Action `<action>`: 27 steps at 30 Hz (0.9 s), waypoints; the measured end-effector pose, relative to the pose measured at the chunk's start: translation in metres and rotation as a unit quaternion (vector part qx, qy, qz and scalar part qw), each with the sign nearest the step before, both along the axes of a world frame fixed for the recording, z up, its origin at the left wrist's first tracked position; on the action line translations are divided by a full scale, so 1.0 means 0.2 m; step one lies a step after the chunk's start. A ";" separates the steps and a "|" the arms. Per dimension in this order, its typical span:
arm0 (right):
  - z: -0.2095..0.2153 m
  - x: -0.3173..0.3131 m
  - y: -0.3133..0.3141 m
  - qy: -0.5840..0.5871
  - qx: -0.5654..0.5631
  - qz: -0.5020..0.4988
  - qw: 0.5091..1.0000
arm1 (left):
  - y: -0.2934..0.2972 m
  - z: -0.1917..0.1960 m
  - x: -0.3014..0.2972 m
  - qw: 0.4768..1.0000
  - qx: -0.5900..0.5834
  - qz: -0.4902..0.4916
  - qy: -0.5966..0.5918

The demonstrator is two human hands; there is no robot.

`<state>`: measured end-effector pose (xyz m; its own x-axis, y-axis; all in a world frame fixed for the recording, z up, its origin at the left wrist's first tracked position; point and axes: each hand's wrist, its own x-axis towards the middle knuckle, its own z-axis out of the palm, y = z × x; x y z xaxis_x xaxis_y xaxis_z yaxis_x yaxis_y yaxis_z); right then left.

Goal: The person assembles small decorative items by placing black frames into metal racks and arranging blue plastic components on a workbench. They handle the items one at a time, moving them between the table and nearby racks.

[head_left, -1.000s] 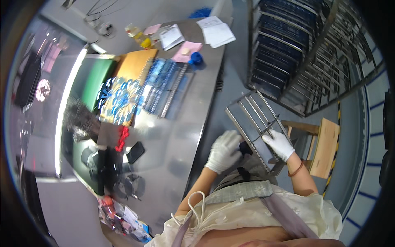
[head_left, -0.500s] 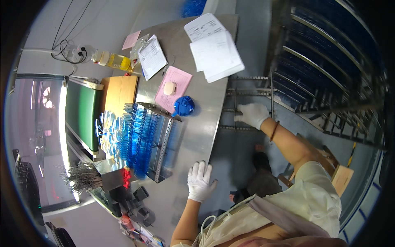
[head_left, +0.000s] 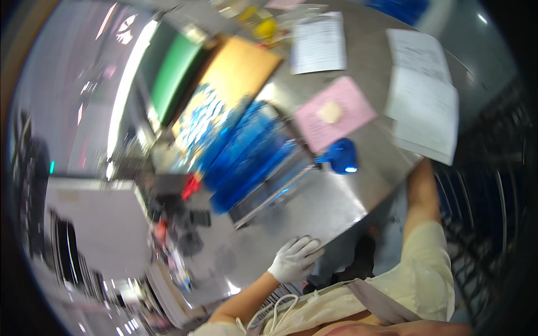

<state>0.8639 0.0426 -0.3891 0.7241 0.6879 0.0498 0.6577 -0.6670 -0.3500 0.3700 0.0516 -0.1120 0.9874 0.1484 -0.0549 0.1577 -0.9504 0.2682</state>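
Since the earlier frame the view has swung closer over the tabletop (head_left: 314, 213) and the right hand has slipped out of sight behind the papers (head_left: 426, 106), its forearm (head_left: 421, 193) reaching up toward the dark wire rack (head_left: 493, 185), so I cannot tell what it grips. From the left, the blue tube rack (head_left: 246, 162) stands mid-tabletop, blurred and untouched. The gloved left hand (head_left: 294, 259) rests flat, fingers spread, empty, on the near edge; no handling seems begun.
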 end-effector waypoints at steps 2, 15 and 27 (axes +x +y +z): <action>-0.06 -0.11 -0.08 -0.044 0.066 -0.005 0.997 | 0.02 0.00 -0.04 0.999 -0.028 0.014 -0.020; 0.10 -2.13 -0.61 0.337 -0.127 0.557 0.749 | -0.09 -0.12 -0.48 0.954 -0.087 0.064 -0.279; 1.21 -3.80 -0.05 0.362 -0.135 0.755 0.529 | -1.57 -0.27 -3.29 0.485 -0.038 0.874 -0.010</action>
